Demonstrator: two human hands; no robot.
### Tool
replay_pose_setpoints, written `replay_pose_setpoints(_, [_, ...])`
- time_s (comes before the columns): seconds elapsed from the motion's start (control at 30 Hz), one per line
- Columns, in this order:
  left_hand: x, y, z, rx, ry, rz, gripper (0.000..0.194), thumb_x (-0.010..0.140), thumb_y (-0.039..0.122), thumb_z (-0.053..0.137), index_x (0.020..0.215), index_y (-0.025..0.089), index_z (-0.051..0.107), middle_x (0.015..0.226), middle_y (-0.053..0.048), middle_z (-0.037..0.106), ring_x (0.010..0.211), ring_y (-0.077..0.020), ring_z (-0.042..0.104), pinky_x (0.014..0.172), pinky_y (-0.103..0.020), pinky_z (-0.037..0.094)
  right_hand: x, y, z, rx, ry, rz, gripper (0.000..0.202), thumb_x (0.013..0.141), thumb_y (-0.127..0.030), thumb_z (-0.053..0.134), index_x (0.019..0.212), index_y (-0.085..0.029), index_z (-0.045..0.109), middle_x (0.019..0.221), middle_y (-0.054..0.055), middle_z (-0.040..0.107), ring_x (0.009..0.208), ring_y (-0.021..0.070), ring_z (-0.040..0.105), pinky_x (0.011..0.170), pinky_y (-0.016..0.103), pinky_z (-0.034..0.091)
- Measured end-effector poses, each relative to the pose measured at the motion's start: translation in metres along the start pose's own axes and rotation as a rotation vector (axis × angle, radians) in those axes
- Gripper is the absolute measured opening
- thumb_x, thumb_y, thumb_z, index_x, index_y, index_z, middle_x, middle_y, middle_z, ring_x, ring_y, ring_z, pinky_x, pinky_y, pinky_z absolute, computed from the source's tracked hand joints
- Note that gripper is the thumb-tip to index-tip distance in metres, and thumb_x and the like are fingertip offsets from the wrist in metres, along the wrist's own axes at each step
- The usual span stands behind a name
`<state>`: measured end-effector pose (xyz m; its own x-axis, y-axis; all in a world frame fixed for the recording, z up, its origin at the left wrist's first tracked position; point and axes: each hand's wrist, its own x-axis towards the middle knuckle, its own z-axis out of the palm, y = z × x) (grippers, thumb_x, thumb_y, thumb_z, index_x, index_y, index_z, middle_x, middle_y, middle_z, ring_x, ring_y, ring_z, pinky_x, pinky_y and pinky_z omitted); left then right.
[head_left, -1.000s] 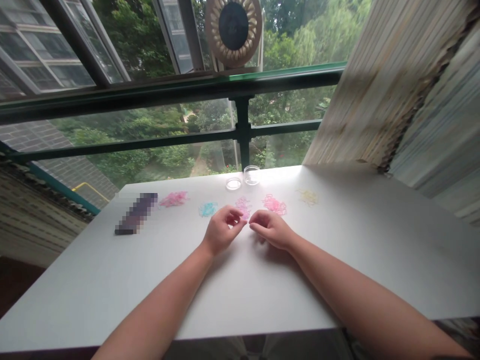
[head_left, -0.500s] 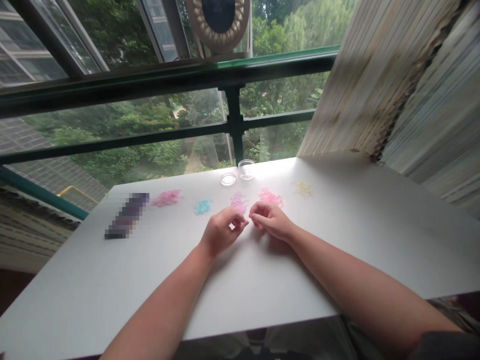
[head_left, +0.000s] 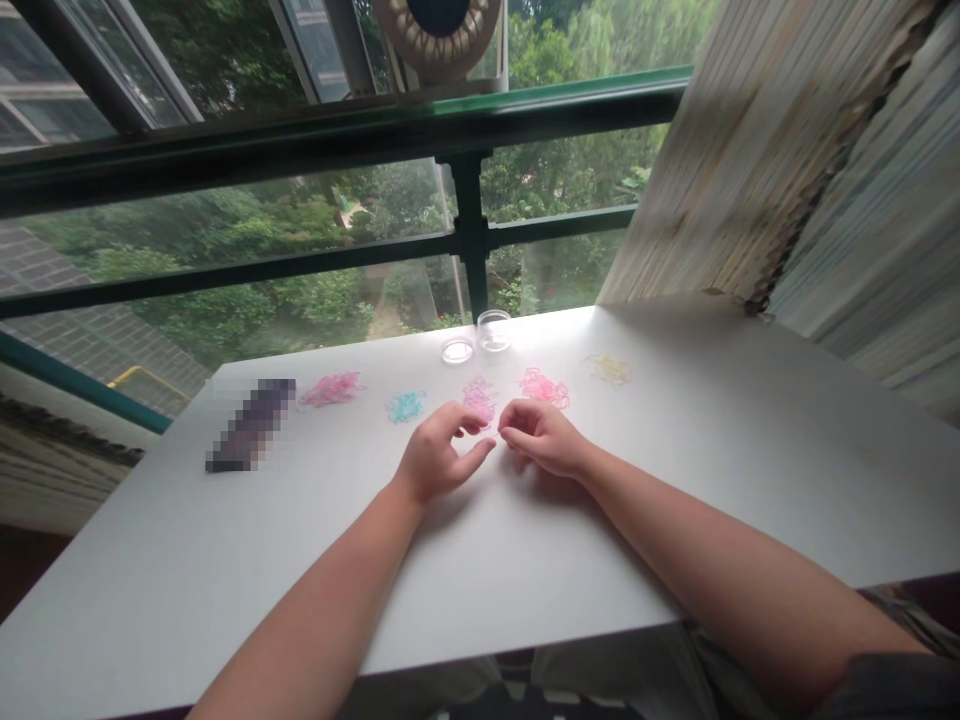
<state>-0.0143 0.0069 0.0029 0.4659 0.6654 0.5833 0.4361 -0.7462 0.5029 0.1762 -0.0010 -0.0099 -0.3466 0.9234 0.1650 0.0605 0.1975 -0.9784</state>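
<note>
My left hand (head_left: 442, 455) is open over the table, thumb and forefinger apart, close to the fingertips of my right hand. My right hand (head_left: 544, 437) is closed in a pinch; what lies between its fingertips is too small to make out. Just beyond the fingers sits a heap of thin lilac-pink loops (head_left: 478, 392) that look like small rubber bands. A brighter pink heap (head_left: 544, 386) is behind my right hand. To the left are a turquoise heap (head_left: 406, 406) and another pink heap (head_left: 332, 389); a pale yellow heap (head_left: 609, 369) lies to the right.
A clear round container (head_left: 494, 331) and a clear round lid (head_left: 457, 351) stand at the back edge of the white table (head_left: 465, 580). A blurred-out dark object (head_left: 253, 425) lies at left. Beyond are a green railing (head_left: 337, 150) and a curtain (head_left: 697, 180).
My left thumb and forefinger have parted from their pinch, while my right hand keeps its pinch in nearly the same place. The view has tilted slightly downward.
</note>
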Motion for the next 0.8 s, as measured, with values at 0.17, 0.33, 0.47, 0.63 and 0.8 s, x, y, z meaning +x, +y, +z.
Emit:
replay_pose_setpoints(0.17, [-0.0018,-0.0039,-0.0015,0.001,-0.126,-0.132,0.019,0.074,0.029,0.065,0.089,0.017,0.062,0.081,-0.003,0.065,0.064,-0.0117,0.058,0.061,-0.025,0.047,-0.0005,-0.0011,0.0008,-0.015,0.022,-0.010,0.006,0.076,-0.020,0.058,0.074,-0.016,0.053,0.052,-0.006,0.048,0.042,0.0064,0.045,0.042,0.019,0.035])
replay_pose_setpoints(0.33, [-0.0024,-0.0063,-0.0019,-0.015,-0.152,-0.149,0.011,0.076,0.026,0.062,0.082,0.018,0.065,0.077,-0.003,0.068,0.065,-0.0118,0.059,0.062,-0.025,0.047,-0.0006,-0.0001,-0.0002,-0.048,0.030,-0.020,0.007,0.077,-0.020,0.058,0.075,-0.015,0.054,0.057,-0.004,0.051,0.045,0.0068,0.047,0.043,0.019,0.036])
replay_pose_setpoints(0.47, [-0.0023,-0.0074,-0.0032,-0.024,-0.127,-0.149,0.008,0.077,0.022,0.060,0.081,0.018,0.066,0.077,-0.002,0.068,0.065,-0.0114,0.058,0.061,-0.024,0.046,-0.0017,-0.0004,0.0001,-0.073,0.028,-0.019,0.007,0.078,-0.021,0.058,0.075,-0.016,0.054,0.056,-0.005,0.051,0.045,0.0071,0.047,0.043,0.019,0.037])
replay_pose_setpoints(0.63, [-0.0023,-0.0062,-0.0039,-0.029,-0.115,-0.141,0.006,0.076,0.020,0.059,0.078,0.017,0.065,0.074,-0.002,0.067,0.064,-0.0117,0.058,0.059,-0.024,0.044,-0.0023,-0.0012,0.0006,-0.068,0.019,-0.008,0.008,0.078,-0.023,0.058,0.076,-0.016,0.054,0.054,-0.005,0.050,0.042,0.0073,0.048,0.041,0.019,0.038])
replay_pose_setpoints(0.8, [-0.0018,-0.0033,-0.0040,-0.038,-0.125,-0.136,0.006,0.076,0.019,0.058,0.076,0.017,0.064,0.071,-0.001,0.065,0.064,-0.0110,0.056,0.057,-0.023,0.043,-0.0029,0.0001,0.0007,-0.113,-0.014,-0.004,0.008,0.079,-0.024,0.056,0.077,-0.016,0.054,0.055,-0.005,0.050,0.043,0.0082,0.050,0.041,0.019,0.040])
